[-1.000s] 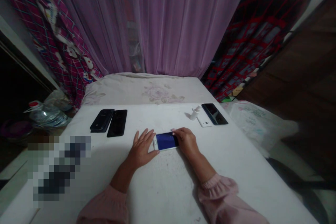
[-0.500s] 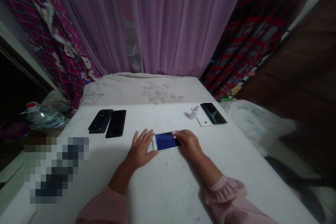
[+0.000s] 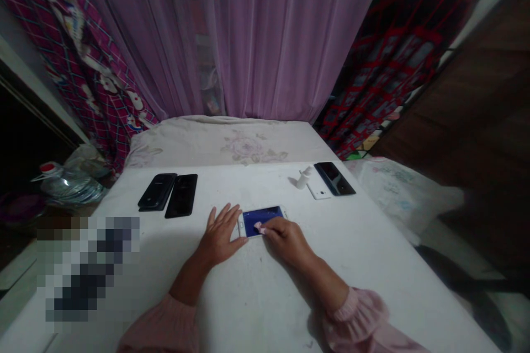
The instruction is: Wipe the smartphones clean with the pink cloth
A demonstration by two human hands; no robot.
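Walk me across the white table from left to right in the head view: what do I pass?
First black phone → second black phone → left hand → phone with a blue screen → right hand → small white bottle → dark phone

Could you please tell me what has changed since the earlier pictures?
The right hand slid left across the phone's blue screen, fingertips now mid-screen. The left hand stayed at the phone's left end; the black phones and white bottle stayed put.
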